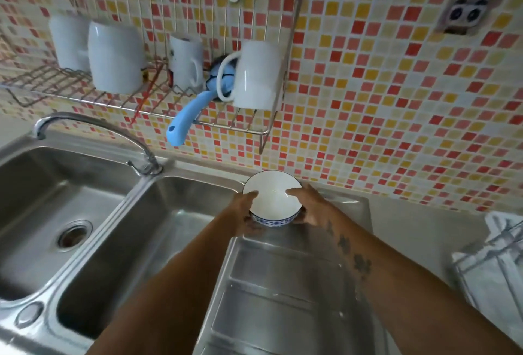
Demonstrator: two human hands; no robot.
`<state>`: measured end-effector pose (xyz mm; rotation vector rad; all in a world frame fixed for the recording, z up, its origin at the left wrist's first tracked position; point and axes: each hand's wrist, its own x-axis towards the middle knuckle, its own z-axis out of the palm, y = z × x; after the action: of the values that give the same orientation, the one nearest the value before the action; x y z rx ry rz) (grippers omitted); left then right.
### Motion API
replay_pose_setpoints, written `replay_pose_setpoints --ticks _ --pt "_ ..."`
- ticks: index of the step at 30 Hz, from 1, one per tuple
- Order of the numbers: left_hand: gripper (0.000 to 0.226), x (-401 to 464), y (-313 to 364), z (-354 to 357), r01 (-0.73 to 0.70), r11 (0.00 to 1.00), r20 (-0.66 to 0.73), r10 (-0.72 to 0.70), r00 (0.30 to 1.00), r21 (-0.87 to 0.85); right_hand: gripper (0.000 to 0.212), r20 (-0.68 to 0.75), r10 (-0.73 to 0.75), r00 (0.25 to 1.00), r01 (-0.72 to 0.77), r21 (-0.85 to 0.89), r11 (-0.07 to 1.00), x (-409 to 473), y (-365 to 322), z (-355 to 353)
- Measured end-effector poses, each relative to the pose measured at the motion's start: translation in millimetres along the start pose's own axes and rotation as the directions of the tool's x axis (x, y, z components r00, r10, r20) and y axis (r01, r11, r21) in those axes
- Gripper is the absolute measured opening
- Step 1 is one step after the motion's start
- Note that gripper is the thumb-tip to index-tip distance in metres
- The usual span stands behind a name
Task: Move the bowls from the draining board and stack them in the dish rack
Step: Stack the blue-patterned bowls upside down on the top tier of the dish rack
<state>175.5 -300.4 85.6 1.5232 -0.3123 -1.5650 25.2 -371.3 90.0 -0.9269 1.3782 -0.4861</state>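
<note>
Two hands clamp one white bowl (272, 199) above the far end of the draining board (283, 284).
The left hand (245, 217) and right hand (308, 207) each close a grip on opposite sides of the bowl, thumbs over its rim, fingers under its blue-patterned base. It sits upright beside the right sink basin (158, 230), well below the wall dish rack (169, 66) holding white mugs (116, 57).

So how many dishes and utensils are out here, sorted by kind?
White mugs on the wall rack: 4
Bowls, held between the left hand and the right hand: 1
Blue-handled utensils: 1
Total: 6
</note>
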Motion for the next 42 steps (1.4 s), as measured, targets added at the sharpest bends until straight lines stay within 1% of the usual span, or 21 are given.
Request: replay_pose_setpoints --ticks 1,3,5,7,10,13,15,18,20,23,25,27,30,32,33,34,35,36,38,40,42 --pt "0.047 3 0 3 -0.009 1.000 -0.013 0.009 1.000 -0.008 0.054 0.003 0.003 1.000 -0.003 -0.002 1.000 4 1 1" --pt "0.050 9 -2 4 -0.040 0.999 0.010 0.040 0.999 0.014 0.062 -0.009 0.002 1.000 -0.002 -0.006 1.000 10 6 2" --pt "0.055 16 -6 2 -0.064 0.996 0.025 0.063 0.998 0.058 0.067 -0.023 -0.003 1.000 0.003 -0.001 1.000 15 11 2" --pt "0.053 19 -9 1 -0.090 0.993 0.037 0.087 0.996 0.078 0.070 -0.028 0.009 1.000 -0.008 0.042 0.999 18 17 1" --pt "0.051 18 -11 2 -0.122 0.985 0.026 0.120 0.992 0.118 0.071 -0.021 -0.009 1.000 0.010 0.053 0.999 15 20 -1" --pt "0.050 6 -15 5 -0.123 0.983 0.039 0.119 0.992 0.139 0.065 -0.026 -0.009 1.000 0.010 0.044 0.999 6 24 -4" --pt "0.051 -2 -21 7 -0.120 0.988 0.066 0.114 0.991 0.101 0.057 -0.051 -0.020 0.998 0.022 0.052 0.998 -6 27 -8" --pt "0.061 -20 -31 13 -0.137 0.987 0.104 0.128 0.986 0.088 0.044 -0.106 -0.047 0.993 0.054 0.070 0.996 -32 27 -21" --pt "0.063 -42 -37 26 -0.168 0.983 0.145 0.157 0.977 0.069 0.041 -0.132 -0.078 0.988 0.090 0.088 0.992 -57 24 -33" --pt "0.056 -89 -38 51 -0.199 0.980 0.173 0.194 0.966 0.009 0.051 -0.165 -0.147 0.975 0.171 0.139 0.976 -97 14 -59" --pt "0.059 -121 -37 68 -0.205 0.979 0.194 0.205 0.959 -0.022 0.059 -0.197 -0.197 0.960 0.233 0.183 0.955 -135 2 -77" --pt "0.056 -156 -32 88 -0.193 0.977 0.229 0.209 0.951 -0.091 0.061 -0.202 -0.264 0.943 0.303 0.193 0.933 -177 -14 -96" --pt "0.044 -217 -24 119 -0.202 0.962 0.334 0.255 0.907 -0.185 0.063 -0.232 -0.366 0.901 0.406 0.155 0.901 -248 -36 -120" --pt "0.036 -260 -13 135 -0.192 0.938 0.417 0.303 0.857 -0.288 0.063 -0.221 -0.467 0.856 0.501 0.134 0.855 -295 -49 -140" --pt "0.039 -284 -8 143 -0.183 0.932 0.509 0.326 0.796 -0.312 0.064 -0.217 -0.514 0.830 0.545 0.122 0.829 -320 -55 -148" --pt "0.045 -305 -6 151 -0.173 0.930 0.609 0.345 0.714 -0.325 0.064 -0.221 -0.548 0.807 0.579 0.108 0.808 -345 -59 -157" --pt "0.048 -325 -4 158 -0.180 0.926 0.679 0.367 0.636 -0.332 0.065 -0.223 -0.578 0.785 0.608 0.100 0.787 -370 -62 -165" --pt "0.048 -344 -4 164 -0.196 0.921 0.696 0.383 0.608 -0.336 0.066 -0.221 -0.606 0.764 0.636 0.105 0.764 -392 -64 -174" --pt "0.052 -374 -5 179 -0.232 0.917 0.697 0.398 0.596 -0.325 0.067 -0.194 -0.665 0.722 0.690 0.129 0.712 -432 -63 -193" --pt "0.059 -400 -10 200 -0.261 0.915 0.718 0.402 0.568 -0.306 0.066 -0.177 -0.732 0.657 0.753 0.108 0.649 -466 -57 -212" --pt "0.057 -424 -20 225 -0.294 0.914 0.730 0.402 0.553 -0.281 0.068 -0.194 -0.783 0.591 0.805 0.073 0.589 -491 -49 -235"
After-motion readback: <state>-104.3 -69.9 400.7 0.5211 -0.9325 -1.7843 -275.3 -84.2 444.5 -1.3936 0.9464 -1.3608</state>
